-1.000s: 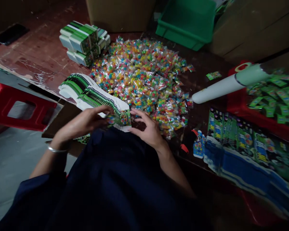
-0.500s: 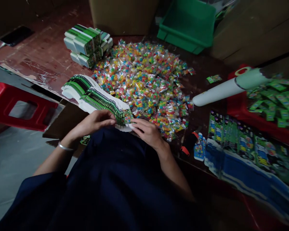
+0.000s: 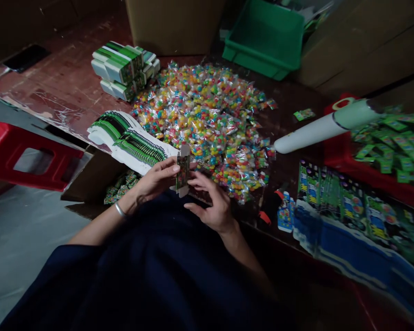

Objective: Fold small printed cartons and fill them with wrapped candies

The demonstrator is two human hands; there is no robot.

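A small printed candy carton (image 3: 183,171) stands upright in front of me, its pale end flaps sticking out at top and bottom. My left hand (image 3: 154,183) pinches it from the left between thumb and fingers. At its right side is my right hand (image 3: 214,203), fingers spread and thumb apart; whether the fingertips touch the carton I cannot tell. A fanned row of flat green and white cartons (image 3: 134,143) lies behind my left hand. Beyond both hands spreads a heap of clear packets of colourful candy (image 3: 207,110).
Banded carton bundles (image 3: 115,69) and a green tray (image 3: 262,50) stand at the back. Below left, a cardboard box (image 3: 89,181) holds small packed cartons. On the right are a white tube (image 3: 307,133), a blue carton (image 3: 285,214), printed bags (image 3: 359,230) and a red bin (image 3: 336,151).
One carton has come off the fanned row and is now opened out in my left hand. My right hand has let go and spread its fingers.
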